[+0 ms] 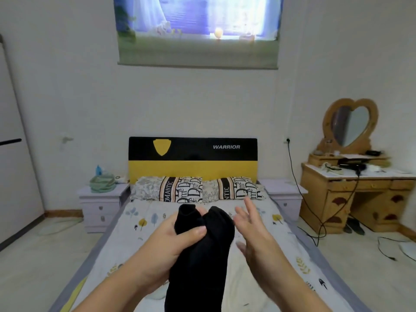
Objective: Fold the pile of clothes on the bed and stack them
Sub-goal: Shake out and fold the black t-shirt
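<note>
Left hand point(166, 242) is gripping a black garment point(200, 255), thumb across its front, holding it raised over the bed point(135, 235). Cloth's long axis is running from the bunched top, beyond the fingers, down toward the wearer. Right hand point(252, 230) is hovering just right of it, fingers spread, holding nothing; likely the nearer one to catch the free edge. Pillows point(198, 189) are lying beyond.
</note>
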Action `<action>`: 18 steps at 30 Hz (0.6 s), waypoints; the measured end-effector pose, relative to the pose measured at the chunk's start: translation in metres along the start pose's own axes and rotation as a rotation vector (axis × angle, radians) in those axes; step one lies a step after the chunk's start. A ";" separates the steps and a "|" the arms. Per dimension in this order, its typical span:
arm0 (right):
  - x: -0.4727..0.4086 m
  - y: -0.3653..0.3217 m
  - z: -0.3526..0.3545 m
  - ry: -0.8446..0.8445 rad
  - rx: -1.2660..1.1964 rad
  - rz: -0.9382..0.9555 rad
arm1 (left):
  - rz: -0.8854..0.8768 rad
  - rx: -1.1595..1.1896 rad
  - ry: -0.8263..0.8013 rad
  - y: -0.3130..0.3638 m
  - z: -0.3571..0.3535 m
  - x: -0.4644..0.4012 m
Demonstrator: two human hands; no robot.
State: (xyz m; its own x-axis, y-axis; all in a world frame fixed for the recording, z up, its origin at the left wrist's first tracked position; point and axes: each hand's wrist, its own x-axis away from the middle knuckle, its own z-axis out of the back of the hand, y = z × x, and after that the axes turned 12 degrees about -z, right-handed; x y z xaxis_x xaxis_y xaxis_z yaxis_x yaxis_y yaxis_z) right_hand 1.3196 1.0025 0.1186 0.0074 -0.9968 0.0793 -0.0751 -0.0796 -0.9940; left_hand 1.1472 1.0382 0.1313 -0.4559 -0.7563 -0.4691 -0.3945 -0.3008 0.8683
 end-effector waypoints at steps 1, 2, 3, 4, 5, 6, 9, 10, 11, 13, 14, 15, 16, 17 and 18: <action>0.004 -0.008 -0.001 -0.023 0.113 0.042 | -0.008 -0.008 -0.010 0.005 -0.003 0.002; 0.007 -0.017 -0.002 -0.045 0.237 0.073 | -0.017 -0.021 -0.001 0.009 -0.005 0.004; 0.010 -0.024 -0.005 -0.050 0.316 0.087 | -0.024 -0.052 0.023 0.013 -0.006 0.006; 0.012 -0.029 -0.007 -0.026 0.351 0.100 | -0.031 -0.106 0.062 0.017 -0.004 0.008; 0.012 -0.032 -0.008 0.039 0.386 0.129 | -0.034 -0.167 0.116 0.020 -0.001 0.010; 0.014 -0.034 -0.009 0.118 0.410 0.144 | -0.034 -0.224 0.175 0.023 0.004 0.012; 0.019 -0.041 -0.005 0.290 0.348 0.231 | -0.014 -0.320 0.286 0.032 0.027 0.017; 0.020 -0.043 -0.002 0.338 0.319 0.249 | -0.014 -0.353 0.308 0.034 0.036 0.019; 0.020 -0.045 0.002 0.378 0.317 0.260 | -0.011 -0.392 0.325 0.037 0.045 0.021; 0.023 -0.050 0.006 0.436 0.359 0.276 | 0.005 -0.507 0.338 0.041 0.061 0.024; 0.024 -0.052 0.008 0.450 0.384 0.287 | 0.023 -0.581 0.332 0.042 0.069 0.026; 0.025 -0.053 0.009 0.452 0.413 0.295 | 0.045 -0.656 0.324 0.044 0.075 0.027; 0.025 -0.054 0.009 0.457 0.438 0.306 | 0.056 -0.731 0.311 0.046 0.080 0.028; 0.026 -0.055 0.010 0.463 0.460 0.314 | 0.058 -0.809 0.300 0.049 0.085 0.028; 0.026 -0.056 0.011 0.470 0.479 0.320 | 0.049 -0.886 0.288 0.050 0.092 0.027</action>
State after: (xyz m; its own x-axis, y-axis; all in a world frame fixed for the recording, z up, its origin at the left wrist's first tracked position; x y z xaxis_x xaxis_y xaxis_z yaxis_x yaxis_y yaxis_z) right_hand 1.3346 0.9809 0.1756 -0.3774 -0.8751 -0.3028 0.4416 0.1173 -0.8895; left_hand 1.0414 1.0558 0.1473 -0.1940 -0.8591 -0.4737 0.4268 -0.5087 0.7477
